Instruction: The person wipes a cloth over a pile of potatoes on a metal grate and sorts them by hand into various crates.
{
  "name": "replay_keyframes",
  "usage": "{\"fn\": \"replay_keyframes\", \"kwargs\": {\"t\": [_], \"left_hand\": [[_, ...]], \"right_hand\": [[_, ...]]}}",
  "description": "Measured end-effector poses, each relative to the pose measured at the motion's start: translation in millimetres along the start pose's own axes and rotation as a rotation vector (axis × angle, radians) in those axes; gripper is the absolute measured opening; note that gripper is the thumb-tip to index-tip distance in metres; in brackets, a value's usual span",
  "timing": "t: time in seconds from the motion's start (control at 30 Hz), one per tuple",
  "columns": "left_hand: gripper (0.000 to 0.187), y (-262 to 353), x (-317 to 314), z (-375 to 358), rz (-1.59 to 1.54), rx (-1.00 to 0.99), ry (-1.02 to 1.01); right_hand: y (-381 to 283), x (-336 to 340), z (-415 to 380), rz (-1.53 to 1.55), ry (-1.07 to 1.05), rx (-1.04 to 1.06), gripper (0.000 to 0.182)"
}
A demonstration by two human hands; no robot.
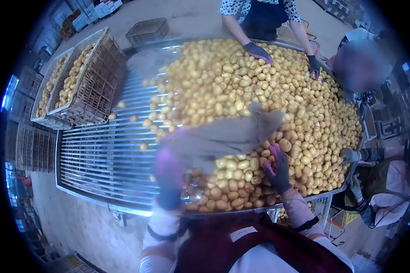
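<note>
My left hand (169, 175), in a dark glove with pink fingers, is smeared by motion at the near side of the slatted table. From its fingers a grey-brown cloth (214, 142), perhaps an empty sack, stretches rightward over the potatoes, its far end bunched. My right hand (279, 170), gloved the same way, rests at the pile of potatoes (319, 136) with thumb and fingers apart, touching several potatoes. Near the front edge, darker brownish potatoes (223, 193) lie between my hands.
Metal slats (100, 154) form the table's left part. Plastic crates (89, 86) filled with potatoes stand at its far left. Across the table a co-worker's gloved hands (258, 52) lie on the pile. Other people's hands (351, 156) are at the right edge. Another crate (146, 31) sits on the floor.
</note>
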State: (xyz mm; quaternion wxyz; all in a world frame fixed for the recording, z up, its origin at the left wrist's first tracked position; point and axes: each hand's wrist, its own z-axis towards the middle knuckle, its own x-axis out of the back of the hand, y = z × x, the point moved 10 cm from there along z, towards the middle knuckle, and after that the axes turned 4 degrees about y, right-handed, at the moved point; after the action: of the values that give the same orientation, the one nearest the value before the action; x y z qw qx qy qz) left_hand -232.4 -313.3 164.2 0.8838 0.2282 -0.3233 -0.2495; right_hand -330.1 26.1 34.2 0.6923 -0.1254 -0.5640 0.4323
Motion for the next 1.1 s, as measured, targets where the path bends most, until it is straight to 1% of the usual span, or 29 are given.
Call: {"fn": "replay_keyframes", "kwargs": {"t": [0.03,0.13,0.2,0.23,0.33,0.43,0.5,0.53,0.57,0.63,0.67,0.7,0.73,0.77,0.83,0.87,0.9,0.97,1.03,1.07,1.1], "left_hand": [[0.036,-0.6,29.6,14.5,0.058,-0.004,0.086],[0.033,-12.6,114.2,37.9,0.139,0.062,0.326],[0.032,-19.4,164.8,37.1,0.178,0.106,0.441],[0.032,-19.8,185.7,33.5,0.196,0.121,0.483],[0.031,-29.1,234.3,9.5,0.247,0.178,0.567],[0.031,-48.8,257.1,-25.8,0.288,0.256,0.598],[0.032,-93.6,243.1,-68.0,0.247,0.333,0.516],[0.033,-127.8,222.5,-99.5,0.146,0.406,0.456],[0.034,-207.9,211.5,-178.6,0.129,0.909,0.587],[0.048,-243.0,146.9,-238.0,0.226,1.009,0.178],[0.054,-230.7,121.0,-237.3,0.352,0.728,0.187],[0.059,-219.3,89.5,-213.1,0.303,0.940,-0.200],[0.054,-198.3,76.8,-196.2,0.338,0.833,-0.024],[0.049,-176.6,69.5,-183.7,0.375,0.721,0.151],[0.046,-167.7,46.9,-151.0,0.425,0.572,0.054],[0.045,-166.1,36.9,-134.7,0.449,0.497,0.001],[0.043,-183.9,28.2,-131.7,0.032,0.601,0.108],[0.043,-198.6,-6.0,-100.8,-0.264,0.741,0.090],[0.044,-202.6,-42.9,-54.5,-0.061,0.617,-0.059],[0.044,-210.8,-63.6,-38.7,0.009,0.437,-0.090],[0.046,-226.1,-85.0,-23.2,0.050,0.394,-0.138]], "right_hand": [[-0.7,11.2,-1.8,-0.003,0.089,-0.003,0.054],[16.0,22.9,-10.4,-0.031,0.189,-0.029,0.050],[28.4,29.1,-20.0,-0.004,0.236,-0.108,0.049],[35.5,30.2,-23.2,0.013,0.258,-0.147,0.048],[39.3,28.0,-24.9,-0.053,0.286,-0.104,0.047],[31.2,2.5,3.0,0.036,0.175,-0.066,0.045],[5.5,-21.2,33.9,-0.095,0.091,0.022,0.044],[-7.3,-35.8,50.7,-0.159,0.046,0.070,0.044],[-19.3,-47.6,68.8,-0.150,0.070,0.138,0.040],[-34.1,-73.4,97.4,-0.125,0.115,0.275,0.034],[-19.7,-95.5,106.1,-0.116,0.070,0.254,0.031],[-4.6,-121.0,113.1,-0.107,0.026,0.232,0.029],[10.6,-141.7,114.4,-0.097,-0.020,0.210,0.026],[7.9,-148.8,116.6,-0.167,-0.088,0.222,0.022],[-6.4,-150.4,124.8,-0.300,-0.215,0.254,0.014],[-13.0,-141.7,127.7,-0.283,-0.203,0.232,0.009],[-16.6,-133.5,127.3,-0.268,-0.230,0.179,0.010],[-12.8,-118.5,119.4,-0.246,-0.278,0.064,0.013],[10.8,-114.6,101.9,0.047,-0.337,-0.003,0.024],[19.1,-113.4,93.5,0.193,-0.362,-0.041,0.029],[31.8,-111.5,84.6,0.424,-0.380,-0.239,0.027]]}}
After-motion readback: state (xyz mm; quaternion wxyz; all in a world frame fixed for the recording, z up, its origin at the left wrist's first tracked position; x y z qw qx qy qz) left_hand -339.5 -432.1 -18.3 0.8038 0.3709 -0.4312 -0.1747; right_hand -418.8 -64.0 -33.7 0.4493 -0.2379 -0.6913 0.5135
